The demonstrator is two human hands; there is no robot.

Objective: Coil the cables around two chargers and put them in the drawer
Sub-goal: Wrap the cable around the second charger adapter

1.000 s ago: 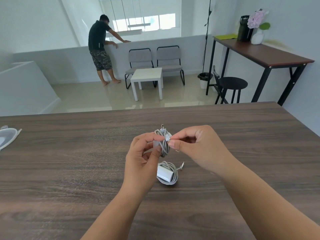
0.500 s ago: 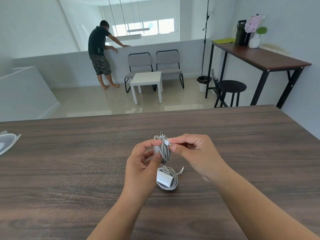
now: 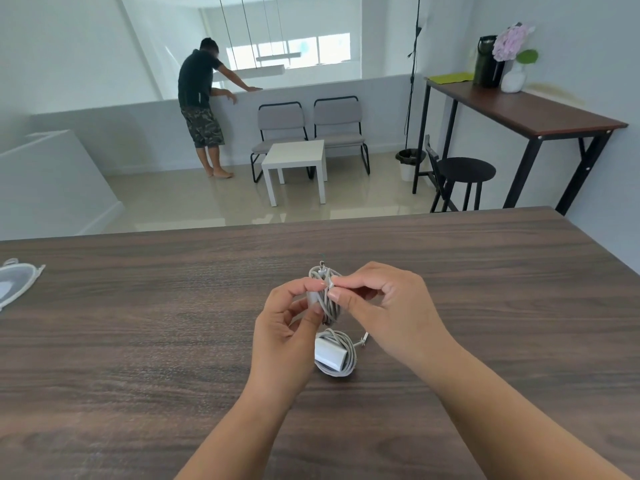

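1. Left hand (image 3: 287, 336) grips a cable-wrapped charger (image 3: 323, 296) above the wooden table (image 3: 138, 341); right hand (image 3: 384, 303) pinches its cable end (image 3: 331, 283).
2. Second coiled charger (image 3: 334, 353) lies right below on the table, partly hidden by the left hand.
3. A white mask-like thing (image 3: 15, 282) sits far left.

Two chargers (image 3: 323, 299) (image 3: 334, 353); two hands (image 3: 285, 332) (image 3: 384, 306); two chairs (image 3: 280, 133) (image 3: 339, 128); one stool (image 3: 465, 169).

Above the table (image 3: 138, 341) our left hand (image 3: 284, 337) grips a cable-wound charger (image 3: 323, 296) while our right hand (image 3: 384, 306) pinches its cable end (image 3: 331, 283); the second coiled charger (image 3: 334, 353) lies just at six o'clock.
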